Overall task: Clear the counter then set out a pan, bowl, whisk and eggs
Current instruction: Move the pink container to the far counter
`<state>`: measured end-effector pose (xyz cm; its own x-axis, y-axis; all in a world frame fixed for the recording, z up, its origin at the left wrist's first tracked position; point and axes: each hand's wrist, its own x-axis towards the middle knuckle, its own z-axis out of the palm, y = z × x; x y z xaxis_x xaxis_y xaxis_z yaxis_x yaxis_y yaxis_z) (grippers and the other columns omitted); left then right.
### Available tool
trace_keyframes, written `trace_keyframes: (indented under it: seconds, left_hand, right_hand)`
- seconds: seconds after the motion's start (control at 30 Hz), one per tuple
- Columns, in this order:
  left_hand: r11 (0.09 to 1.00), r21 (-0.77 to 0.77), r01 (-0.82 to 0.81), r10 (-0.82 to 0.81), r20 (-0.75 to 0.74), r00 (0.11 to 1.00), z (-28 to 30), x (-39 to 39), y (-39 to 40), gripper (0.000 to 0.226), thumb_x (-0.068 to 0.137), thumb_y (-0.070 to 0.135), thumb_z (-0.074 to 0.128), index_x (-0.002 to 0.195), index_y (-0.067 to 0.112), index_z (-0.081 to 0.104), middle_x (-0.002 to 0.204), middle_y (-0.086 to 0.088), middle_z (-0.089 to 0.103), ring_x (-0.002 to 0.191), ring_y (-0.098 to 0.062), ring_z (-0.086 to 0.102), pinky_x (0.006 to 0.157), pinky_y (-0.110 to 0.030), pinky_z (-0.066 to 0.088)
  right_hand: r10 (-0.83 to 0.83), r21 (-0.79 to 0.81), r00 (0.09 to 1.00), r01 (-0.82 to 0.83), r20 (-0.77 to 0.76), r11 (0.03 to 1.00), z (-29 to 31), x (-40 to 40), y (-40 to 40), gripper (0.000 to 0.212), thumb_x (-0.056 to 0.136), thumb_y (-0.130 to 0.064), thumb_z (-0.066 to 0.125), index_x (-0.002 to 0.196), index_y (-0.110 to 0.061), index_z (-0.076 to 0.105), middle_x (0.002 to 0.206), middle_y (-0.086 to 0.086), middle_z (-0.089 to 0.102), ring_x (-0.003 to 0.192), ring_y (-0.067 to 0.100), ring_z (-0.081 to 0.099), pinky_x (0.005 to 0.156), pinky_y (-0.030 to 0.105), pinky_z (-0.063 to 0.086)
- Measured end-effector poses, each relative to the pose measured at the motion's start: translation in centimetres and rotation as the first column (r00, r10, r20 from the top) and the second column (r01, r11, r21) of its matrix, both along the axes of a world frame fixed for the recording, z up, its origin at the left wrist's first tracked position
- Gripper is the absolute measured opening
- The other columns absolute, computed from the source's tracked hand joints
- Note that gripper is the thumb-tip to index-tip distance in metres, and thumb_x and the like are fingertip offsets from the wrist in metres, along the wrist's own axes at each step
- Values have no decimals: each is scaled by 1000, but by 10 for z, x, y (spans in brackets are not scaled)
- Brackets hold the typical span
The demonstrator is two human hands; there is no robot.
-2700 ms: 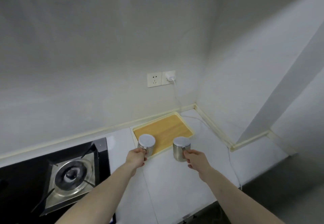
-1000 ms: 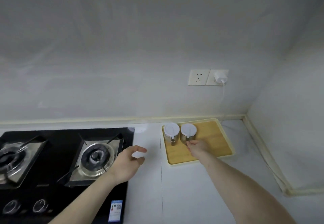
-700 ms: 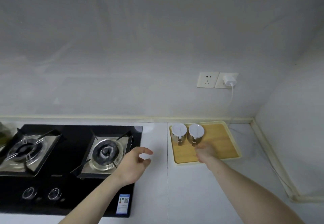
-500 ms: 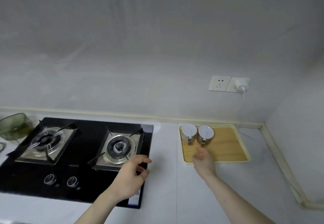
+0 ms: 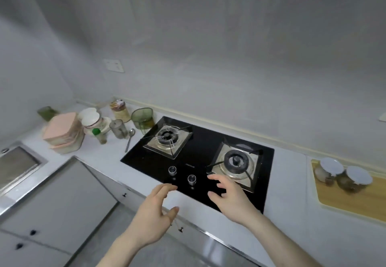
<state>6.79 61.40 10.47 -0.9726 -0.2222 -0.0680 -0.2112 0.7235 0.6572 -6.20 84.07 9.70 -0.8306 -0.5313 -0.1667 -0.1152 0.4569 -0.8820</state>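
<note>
A: Where are we w/ the clearing?

B: Partway, we'd say. Our left hand and right hand both hover over the near edge of the black glass stove, fingers spread and loosely curled, holding nothing. Well off to the right of our right hand, two steel jars w/ white lids sit side by side on the wooden tray, so that bit looks done.

A: And what's left?

B: The clutter far left of our left hand, past the stove. A stack of pink squarish containers, a white ceramic bowl on other crockery, a small green-capped bottle, a clear ribbed glass, a printed tin, a translucent green container, plus a metal spoon lying flat on the white counter. All still out.

A: Pan, whisk, eggs?

B: None in view. That white bowl might serve, can't tell. So the setting-out half hasn't begun, imo.

A: Surfaces?

B: Counter's smooth and glossy, stove glass reflective, burner trays brushed steel. The left side's blurry, so details there are approx.
</note>
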Motion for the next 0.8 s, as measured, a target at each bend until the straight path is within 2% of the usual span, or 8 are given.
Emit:
trace_keyframes:
  seconds: [0.13, 0.23, 0.37, 0.43, 0.53, 0.8]
  left_hand:
    - [993, -86, -84, 78, -64, 995, 17, 53, -73, 48, 89, 39, 65, 134, 44, 46, 137, 33, 38, 121, 5, 48, 99, -19, 44]
    - [980, -123, -154, 145, -81, 986, 27, 88, -123, 52, 87, 42, 64, 136, 42, 46, 141, 26, 40, 125, -2, 49, 105, -24, 43]
    - [954, -155, -257, 246, -87, 965, 40, 133, -176, 51, 88, 40, 67, 136, 40, 47, 142, 25, 41, 113, -2, 56, 96, -11, 36]
    - [937, -160, -309, 298, -91, 950, 42, 150, -200, 53, 88, 38, 68, 136, 39, 47, 142, 24, 41, 119, -2, 52, 97, -6, 30]
    - [905, -168, -390, 375, -113, 920, 42, 174, -241, 55, 87, 35, 69, 138, 36, 48, 145, 20, 42, 132, -5, 45, 106, -13, 28]
    - [835, -176, -521, 502, -140, 853, 48, 201, -352, 55, 87, 36, 70, 137, 37, 48, 144, 23, 40, 131, -6, 44, 106, -20, 33]
  right_hand:
    - [140, 3, 987, -140, -77, 990, 14, 30, -86, 45, 94, -35, 63, 136, -47, 52, 140, -30, 45, 128, 0, 47, 110, 31, 44]
    - [214, -2, 971, -216, -108, 976, 28, 52, -142, 47, 94, -34, 63, 137, -46, 51, 143, -26, 44, 130, 1, 45, 111, 30, 42]
    - [318, 8, 938, -320, -137, 947, 48, 80, -206, 48, 94, -32, 63, 138, -45, 51, 135, -36, 40, 129, 0, 45, 109, 27, 41]
    - [356, 11, 923, -358, -147, 934, 55, 87, -234, 48, 94, -33, 63, 138, -46, 50, 135, -37, 39, 129, -2, 43, 110, 28, 41]
    - [416, 3, 898, -420, -141, 908, 62, 94, -285, 48, 95, -32, 62, 139, -45, 49, 143, -31, 40, 131, -3, 42, 113, 29, 40]
    - [474, -41, 877, -478, -75, 878, 56, 86, -417, 47, 94, -31, 65, 135, -47, 50, 140, -24, 47, 132, -3, 43, 111, 30, 43]
